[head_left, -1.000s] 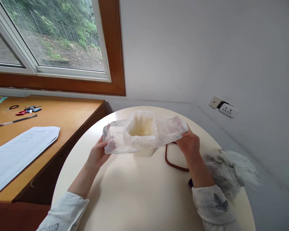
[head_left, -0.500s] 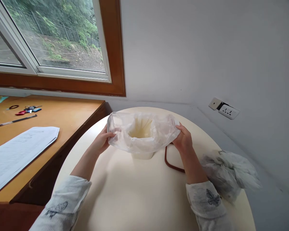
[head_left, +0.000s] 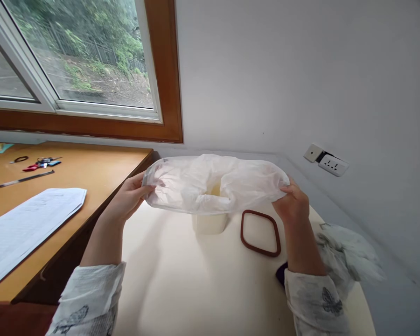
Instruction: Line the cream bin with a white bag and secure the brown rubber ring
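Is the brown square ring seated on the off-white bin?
No, the brown square ring lies on the table to the right of the off-white bin.

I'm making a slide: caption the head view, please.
Left hand and right hand hold a bag spread over a bin, beside a brown frame.

Left sleeve: white, crinkled woven-cloth sleeve (head_left: 93,291), turned back in a loose cuff around the forearm.
Left sleeve marking: dark, fine-lined winged print (head_left: 72,319), elongated.
Right sleeve: matching white cloth sleeve (head_left: 311,298), cuff folded, surface creased.
Right sleeve marking: dark butterfly-shaped print (head_left: 332,302).
Bare parts: left fingers (head_left: 147,190), right fingers (head_left: 290,190), both forearms beyond the cuffs.
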`<state>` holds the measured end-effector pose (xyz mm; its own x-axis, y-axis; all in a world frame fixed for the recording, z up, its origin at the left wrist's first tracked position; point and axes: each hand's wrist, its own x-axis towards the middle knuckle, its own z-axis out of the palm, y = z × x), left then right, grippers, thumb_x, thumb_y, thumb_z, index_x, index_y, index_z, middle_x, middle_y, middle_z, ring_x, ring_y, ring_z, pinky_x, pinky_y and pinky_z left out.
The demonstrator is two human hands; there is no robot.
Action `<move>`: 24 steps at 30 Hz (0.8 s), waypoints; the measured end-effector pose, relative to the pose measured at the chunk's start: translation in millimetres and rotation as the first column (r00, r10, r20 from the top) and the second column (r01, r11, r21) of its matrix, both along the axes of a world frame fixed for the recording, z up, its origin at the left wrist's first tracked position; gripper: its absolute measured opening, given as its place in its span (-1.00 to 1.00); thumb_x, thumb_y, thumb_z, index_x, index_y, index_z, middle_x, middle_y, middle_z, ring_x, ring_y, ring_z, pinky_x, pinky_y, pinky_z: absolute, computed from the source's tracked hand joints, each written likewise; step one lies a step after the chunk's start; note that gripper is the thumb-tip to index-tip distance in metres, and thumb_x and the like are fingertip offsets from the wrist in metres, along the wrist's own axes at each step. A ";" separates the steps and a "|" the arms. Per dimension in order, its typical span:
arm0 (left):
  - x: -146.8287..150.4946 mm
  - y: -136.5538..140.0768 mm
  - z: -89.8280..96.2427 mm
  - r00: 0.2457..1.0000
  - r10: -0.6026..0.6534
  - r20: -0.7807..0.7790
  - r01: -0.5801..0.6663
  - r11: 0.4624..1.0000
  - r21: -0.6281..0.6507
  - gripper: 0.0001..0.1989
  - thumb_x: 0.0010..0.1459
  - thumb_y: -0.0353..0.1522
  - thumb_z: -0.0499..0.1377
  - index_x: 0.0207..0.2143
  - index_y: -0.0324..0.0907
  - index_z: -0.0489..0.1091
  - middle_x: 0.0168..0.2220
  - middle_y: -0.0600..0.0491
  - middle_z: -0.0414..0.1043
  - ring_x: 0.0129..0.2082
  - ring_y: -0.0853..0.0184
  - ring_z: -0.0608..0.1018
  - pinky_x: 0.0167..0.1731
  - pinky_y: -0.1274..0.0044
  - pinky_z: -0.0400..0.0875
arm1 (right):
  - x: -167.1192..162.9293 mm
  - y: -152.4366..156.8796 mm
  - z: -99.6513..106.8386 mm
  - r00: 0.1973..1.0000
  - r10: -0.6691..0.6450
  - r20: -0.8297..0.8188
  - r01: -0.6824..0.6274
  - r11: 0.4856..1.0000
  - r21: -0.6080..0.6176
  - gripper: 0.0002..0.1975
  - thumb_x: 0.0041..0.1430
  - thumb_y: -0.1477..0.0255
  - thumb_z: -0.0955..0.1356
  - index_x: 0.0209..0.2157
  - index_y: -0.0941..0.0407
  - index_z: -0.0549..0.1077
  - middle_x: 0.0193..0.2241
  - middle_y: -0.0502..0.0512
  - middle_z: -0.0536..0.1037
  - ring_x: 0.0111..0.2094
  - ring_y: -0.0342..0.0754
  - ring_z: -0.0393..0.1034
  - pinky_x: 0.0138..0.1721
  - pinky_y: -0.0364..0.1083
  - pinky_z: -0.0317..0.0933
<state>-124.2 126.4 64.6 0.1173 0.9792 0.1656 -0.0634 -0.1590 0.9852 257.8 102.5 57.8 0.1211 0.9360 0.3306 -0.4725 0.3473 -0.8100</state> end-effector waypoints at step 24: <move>4.4 -22.6 37.6 0.781 0.618 0.095 -0.624 0.763 0.165 -0.88 -0.27 -0.57 0.16 -0.56 -0.28 0.39 -0.46 0.05 0.45 -0.59 0.48 0.35 -0.64 0.62 0.12 | 10.4 -16.8 25.1 0.738 -0.675 0.012 0.671 0.736 0.091 -0.84 -0.22 0.60 0.26 -0.51 0.10 0.31 -0.53 -0.07 0.38 -0.52 -0.21 0.25 -0.59 -0.24 0.10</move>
